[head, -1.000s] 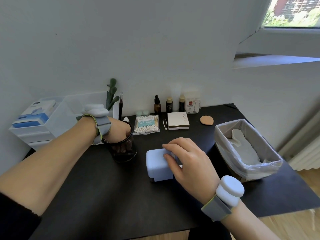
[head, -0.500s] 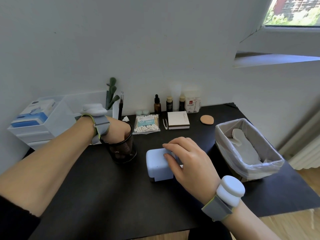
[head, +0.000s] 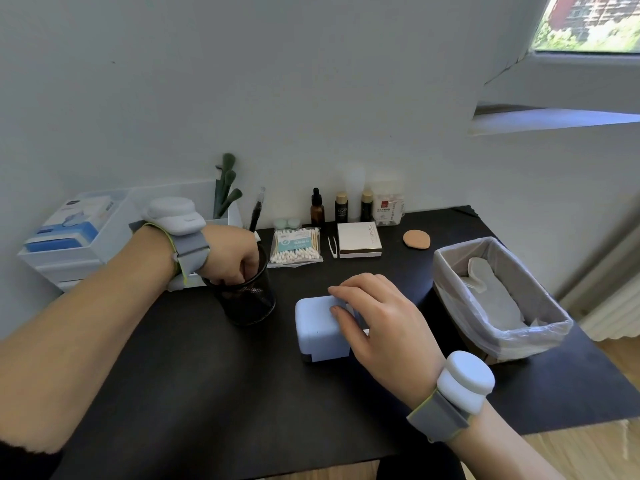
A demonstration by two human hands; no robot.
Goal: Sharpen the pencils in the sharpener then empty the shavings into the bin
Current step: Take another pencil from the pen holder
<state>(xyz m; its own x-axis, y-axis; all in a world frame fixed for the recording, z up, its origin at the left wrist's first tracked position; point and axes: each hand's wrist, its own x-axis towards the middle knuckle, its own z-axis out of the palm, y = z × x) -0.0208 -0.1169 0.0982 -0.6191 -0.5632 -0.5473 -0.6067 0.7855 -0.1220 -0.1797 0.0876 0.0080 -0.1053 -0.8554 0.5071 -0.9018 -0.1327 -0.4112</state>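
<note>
A: What is the person doing with the left hand [head: 230,256]?

B: It is reaching down into the black mesh cup [head: 247,299] that is standing on the dark surface [head: 194,393]. The fingers are curled inside the cup, below the rim, so I cannot tell if they are already pinching a pencil. No pencil is showing in the cup from this view.

A: And the right hand [head: 375,323]?

B: It is lying on the right part of the pale blue sharpener [head: 320,327], fingers only a little bent, pressing and not really gripping. I think it is keeping the sharpener from sliding while the other hand is fetching a pencil.

A: Where is the sharpener standing?

B: In the middle of the surface, just to the right of the cup and apart from it, so a pencil is travelling only a short way.

A: And the bin?

B: The bin [head: 450,268], lined with a thin plastic bag, is waiting at the right, near the sharpener but not touching it. Something pale is already lying inside. The place seems practical for emptying the shavings afterwards.

A: So how far is the task?

B: I am judging it is in an early stage: a pencil is being taken, and no shavings are being emptied yet.
</note>
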